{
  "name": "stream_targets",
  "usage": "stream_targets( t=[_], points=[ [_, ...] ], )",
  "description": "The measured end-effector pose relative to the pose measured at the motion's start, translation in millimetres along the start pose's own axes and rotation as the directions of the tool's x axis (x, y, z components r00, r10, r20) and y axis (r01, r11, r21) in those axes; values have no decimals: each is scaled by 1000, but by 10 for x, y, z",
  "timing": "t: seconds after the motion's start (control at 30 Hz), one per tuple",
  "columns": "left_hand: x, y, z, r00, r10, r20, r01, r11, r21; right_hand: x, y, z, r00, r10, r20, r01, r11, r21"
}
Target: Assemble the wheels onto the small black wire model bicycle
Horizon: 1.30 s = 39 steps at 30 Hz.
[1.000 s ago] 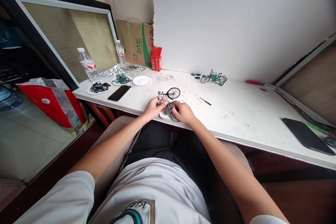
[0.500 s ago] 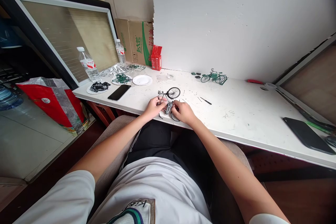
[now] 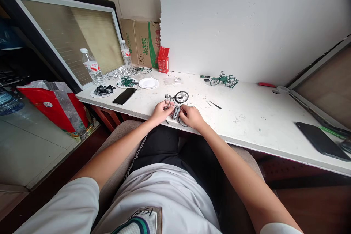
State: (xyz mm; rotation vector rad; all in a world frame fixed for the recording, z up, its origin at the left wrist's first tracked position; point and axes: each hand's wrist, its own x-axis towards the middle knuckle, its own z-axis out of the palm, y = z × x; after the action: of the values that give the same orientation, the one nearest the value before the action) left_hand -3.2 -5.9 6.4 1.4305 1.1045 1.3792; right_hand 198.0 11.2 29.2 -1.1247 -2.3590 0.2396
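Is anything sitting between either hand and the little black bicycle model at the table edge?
Nothing visible. The left hand and right hand both already touch the black bicycle model from either side. The screwdriver lies off to the right, apart.

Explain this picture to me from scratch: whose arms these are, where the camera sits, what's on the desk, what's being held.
The camera is worn on a person's head and looks down, so both arms are that person's own. The left hand and right hand hold a small black model bicycle at the near edge of the white desk. Farther back stands a finished green model bicycle. To the left lie a black phone, paper plates of small parts, two water bottles and a red carton. A small screwdriver lies nearby.
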Motion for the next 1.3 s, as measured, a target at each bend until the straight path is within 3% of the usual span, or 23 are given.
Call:
stream_targets(
  t=[1.3],
  points=[
    [1,-45,-5,999,26,-19,-24,996,85,-3,16,22,1000,-1,-1,1,1000,-19]
  ],
)
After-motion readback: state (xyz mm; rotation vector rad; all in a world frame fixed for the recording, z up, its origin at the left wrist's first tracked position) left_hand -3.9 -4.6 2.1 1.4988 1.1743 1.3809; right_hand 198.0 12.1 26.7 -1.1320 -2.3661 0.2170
